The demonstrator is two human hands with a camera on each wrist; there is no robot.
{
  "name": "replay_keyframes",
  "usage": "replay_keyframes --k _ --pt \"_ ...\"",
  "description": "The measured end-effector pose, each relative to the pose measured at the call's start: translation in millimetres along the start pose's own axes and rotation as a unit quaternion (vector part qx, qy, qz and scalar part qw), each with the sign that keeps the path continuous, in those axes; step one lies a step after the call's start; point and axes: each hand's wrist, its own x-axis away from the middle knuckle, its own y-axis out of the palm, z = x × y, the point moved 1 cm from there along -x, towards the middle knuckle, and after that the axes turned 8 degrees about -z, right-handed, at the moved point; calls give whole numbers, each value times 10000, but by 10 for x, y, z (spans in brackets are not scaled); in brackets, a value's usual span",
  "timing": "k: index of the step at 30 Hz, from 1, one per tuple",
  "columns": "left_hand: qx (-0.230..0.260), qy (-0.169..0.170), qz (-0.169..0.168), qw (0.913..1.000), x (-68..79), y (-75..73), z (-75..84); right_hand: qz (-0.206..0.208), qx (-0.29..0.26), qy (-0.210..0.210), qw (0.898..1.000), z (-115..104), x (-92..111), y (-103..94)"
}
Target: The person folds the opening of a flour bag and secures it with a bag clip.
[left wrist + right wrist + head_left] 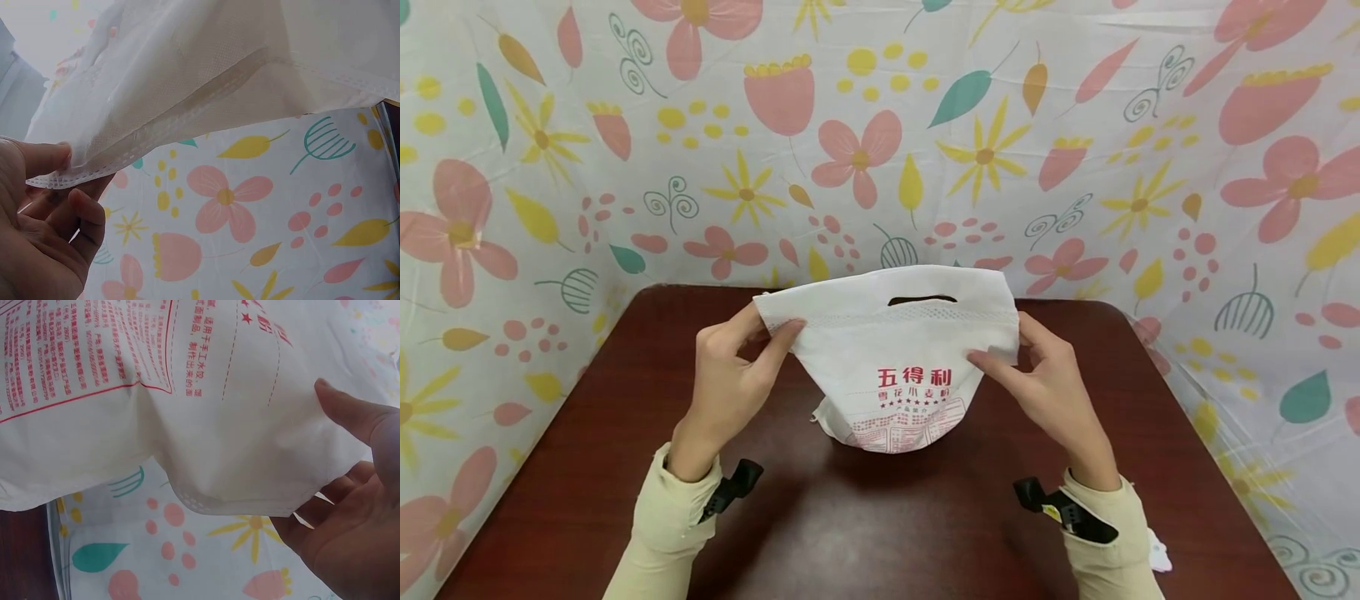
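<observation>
A white fabric flour bag [917,342] with red Chinese lettering hangs between the two hands above the table. A slot handle is cut near its top edge, and its lower part bends backward. My left hand [730,379] pinches the top left corner between thumb and fingers. On the other side, my right hand [1048,383] pinches the top right corner. In the left wrist view, the bag's stitched seam [144,147] runs away from the thumb. The right wrist view shows small red print on the bag [237,444], with the right thumb lying on its face.
Below the bag is a dark red-brown table [835,533]. A floral curtain [880,167] stands behind and along the sides. A small white item [1159,552] lies at the right by the sleeve, partly hidden. Each wrist bears a black camera mount.
</observation>
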Motion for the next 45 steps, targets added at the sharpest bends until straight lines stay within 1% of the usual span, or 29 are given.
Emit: replay_keyframes --k 3,7,10,13,20,22,26,29,34,38,40,41,43,45 --pt "-33 -9 12 10000 8 -4 -2 129 150 40 9998 -110 -9 26" --pt "-62 4 -6 10000 10 -8 -5 329 489 45 9983 -259 -20 55" --pt "-59 19 -20 10000 10 -6 -3 460 814 27 9956 -290 -24 68" --pt "-46 32 -37 10000 12 -7 -2 450 971 -24 9943 -265 -24 60" --pt "-34 -2 -77 10000 3 -9 1 138 886 -141 9959 -193 11 -81" --pt "-19 -17 -66 10000 3 -14 3 113 863 -193 9960 -189 16 -122" --pt "-54 -47 -52 10000 4 -29 4 148 701 -451 9964 -165 18 -175" --pt "-107 -59 -49 9999 9 -52 0 178 572 -631 9962 -82 28 -191" --pt "-178 -121 32 9998 42 -90 -10 178 472 -796 9956 127 47 -217" --pt "-216 -139 73 9996 43 -95 -9 328 337 -989 9940 11 27 -190" --pt "-212 -131 92 9996 36 -94 -10 404 269 -997 9938 -65 15 -167" --pt "-206 -130 96 9997 33 -93 -8 431 228 -978 9940 -104 11 -156" --pt "-203 -146 91 9996 30 -90 -9 449 136 -860 9952 -85 14 -150" --pt "-196 -187 79 9996 29 -88 -6 450 186 -676 9965 -85 20 -147"
